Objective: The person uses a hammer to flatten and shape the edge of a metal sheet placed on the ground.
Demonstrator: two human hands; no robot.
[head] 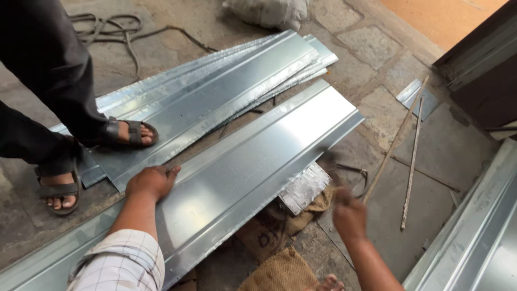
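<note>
Your left hand (152,182) lies flat, fingers spread, palm down on the long shiny ribbed galvanised steel sheet (242,172). The sheet is smooth and mirror-bright, with folded lips along both long edges. Its long axis runs diagonally, from near your left sleeve up and away to the far right of your right hand. It rests on a small silvery scuffed metal block (305,187), just left of your right hand.

Your right hand (349,214) is motion-blurred, seemingly curled around a dark blurred tool (328,161) (cannot tell what kind), held over the sheet's near edge. The grip itself is not clear.

Beyond your left hand lies a stack of similar ribbed steel sheets (215,86), pointing the same diagonal way (several overlapped, exact count unclear). Another person stands on that stack: two feet in dark strap sandals (129,133), with dark trousers.

Right of your right hand are two thin straight rusty metal rods (412,161), lying nearly parallel on the rough grey stone floor (377,48). One more pale steel sheet (474,237) is at the far right. Below your right hand sits coarse brown burlap sacking (283,272), rumpled. Far beyond your left hand, a dark cord (116,27) is looped on the floor.
</note>
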